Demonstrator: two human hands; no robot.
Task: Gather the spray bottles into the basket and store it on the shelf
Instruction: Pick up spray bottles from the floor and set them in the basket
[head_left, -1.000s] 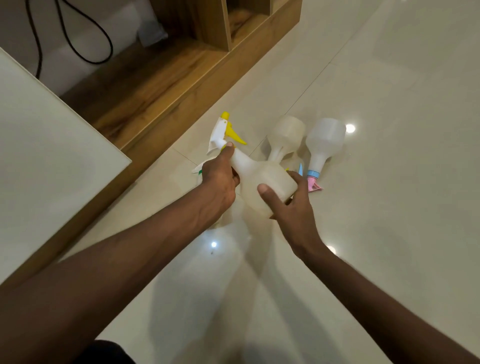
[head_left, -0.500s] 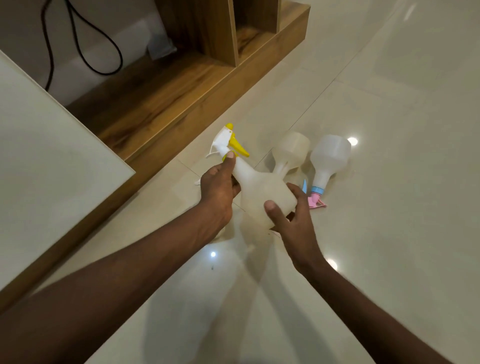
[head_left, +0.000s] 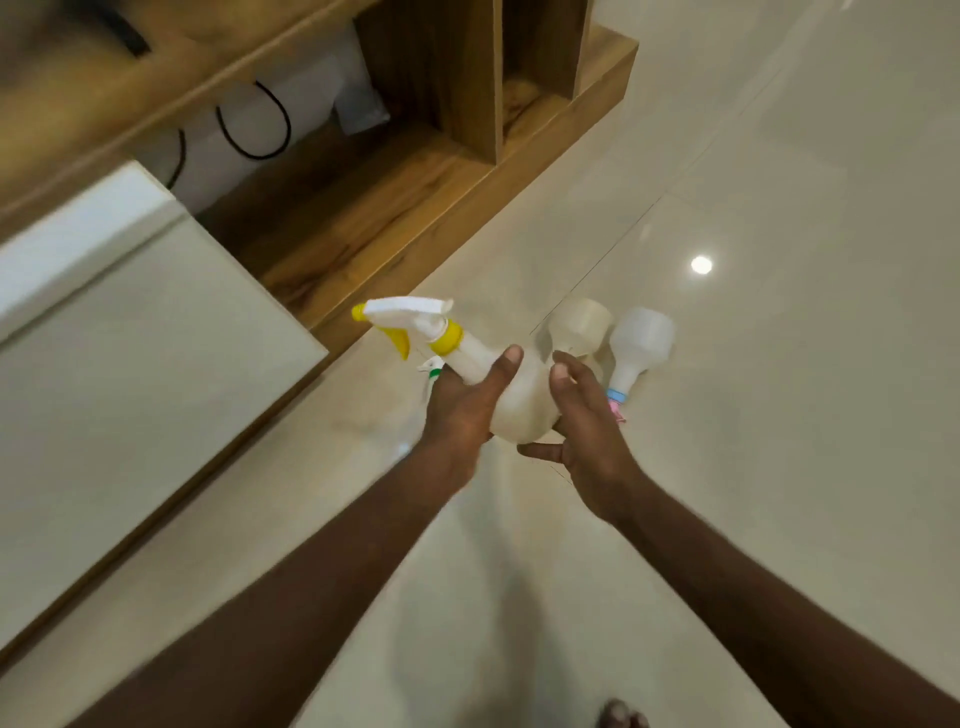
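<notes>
A white spray bottle with a yellow trigger and collar is held above the floor, nozzle pointing left. My left hand grips its neck and shoulder. My right hand cups the bottle's base, fingers curled around it. Behind them two more translucent bottles lie on the tiles: one partly hidden by my hands, and one with a blue collar and pink trigger. A green-and-white trigger tip peeks out beside my left hand. No basket is in view.
A low wooden shelf unit with open compartments runs along the upper left, with black cables behind it. A white panel fills the left. Glossy cream floor tiles spread to the right. Toes show at the bottom edge.
The yellow-trigger bottle has been lifted off the floor and turned so its nozzle points left. Both hands rose with it, and the camera tilted up toward the shelf.
</notes>
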